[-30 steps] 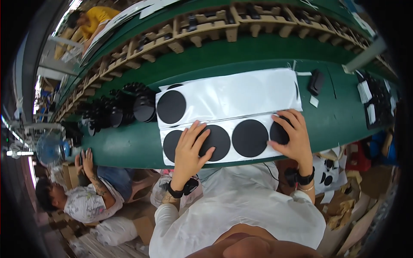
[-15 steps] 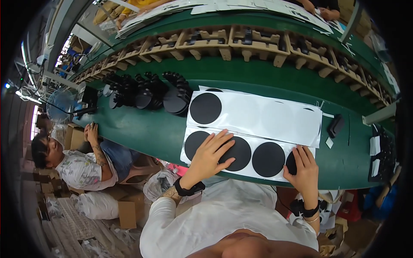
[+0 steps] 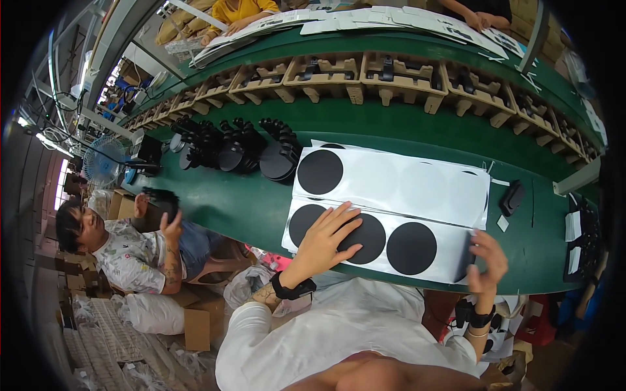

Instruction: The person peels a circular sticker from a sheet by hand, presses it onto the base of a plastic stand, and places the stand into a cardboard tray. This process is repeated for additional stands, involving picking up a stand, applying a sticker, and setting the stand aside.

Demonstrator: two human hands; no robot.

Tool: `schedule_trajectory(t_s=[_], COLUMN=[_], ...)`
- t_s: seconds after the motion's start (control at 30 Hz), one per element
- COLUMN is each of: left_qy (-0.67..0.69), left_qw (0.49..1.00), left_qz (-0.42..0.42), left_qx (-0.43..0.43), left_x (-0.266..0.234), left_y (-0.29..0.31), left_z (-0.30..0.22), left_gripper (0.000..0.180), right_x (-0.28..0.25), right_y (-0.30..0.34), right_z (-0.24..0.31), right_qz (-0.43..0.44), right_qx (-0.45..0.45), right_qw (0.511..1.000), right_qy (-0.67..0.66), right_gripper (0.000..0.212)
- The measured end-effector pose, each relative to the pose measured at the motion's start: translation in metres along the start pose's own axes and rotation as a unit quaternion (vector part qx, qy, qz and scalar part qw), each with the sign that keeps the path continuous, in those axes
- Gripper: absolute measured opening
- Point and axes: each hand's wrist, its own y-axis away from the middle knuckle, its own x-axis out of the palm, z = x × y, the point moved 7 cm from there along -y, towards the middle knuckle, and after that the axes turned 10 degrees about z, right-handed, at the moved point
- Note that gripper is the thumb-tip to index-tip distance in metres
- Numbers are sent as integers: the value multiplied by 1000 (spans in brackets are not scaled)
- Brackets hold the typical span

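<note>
A white backing sheet point(image 3: 381, 271) with black round stickers lies along the table's near edge. My left hand point(image 3: 325, 242) rests on it with fingers spread, partly covering a black round sticker point(image 3: 365, 238); another round sticker point(image 3: 411, 249) is uncovered to the right. At the sheet's right end my right hand point(image 3: 486, 264), slightly blurred, pinches a black round sticker point(image 3: 471, 251) that stands up nearly edge-on. Behind is a stack of white sheets point(image 3: 404, 186), its top one bearing one black round sticker point(image 3: 320, 172) at the left.
Black stands with round bases point(image 3: 279, 163) cluster at the left of the green table point(image 3: 215, 205). A black block point(image 3: 512, 198) lies right of the sheets. Cardboard trays point(image 3: 323, 73) line a belt behind. A seated co-worker point(image 3: 140, 260) at left holds a black part.
My right hand has moved right, lifting the end sticker's edge off the sheet. My left hand stays on the sheet. The co-worker at left now holds up a black part.
</note>
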Motion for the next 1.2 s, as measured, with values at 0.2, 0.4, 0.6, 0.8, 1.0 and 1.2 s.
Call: schedule_trajectory(t_s=[0.2, 0.4, 0.6, 0.8, 1.0, 1.2], left_qy=[102, 227, 11, -98, -13, -79], left_qw=[992, 897, 927, 973, 990, 989], left_qz=[-78, -328, -291, -157, -40, 40], left_qx=[-10, -189, -236, -140, -137, -122], left_x=[-21, -82, -115, -124, -114, -117], left_y=[7, 48, 34, 31, 17, -1], left_z=[21, 120, 136, 184, 220, 243], left_gripper=[34, 28, 46, 74, 89, 93], right_x=[-38, -51, -72, -67, -67, -59], right_y=[102, 161, 184, 162, 97, 74], right_z=[-61, -70, -88, -63, -19, -15], right_qz=[-399, -518, -535, -497, -450, -398], right_qx=[121, 146, 62, 120, 282, 251], right_qw=[894, 832, 799, 848, 847, 881], right_qy=[-167, -135, -268, -138, 11, 42], right_gripper=[30, 32, 32, 23, 13, 20])
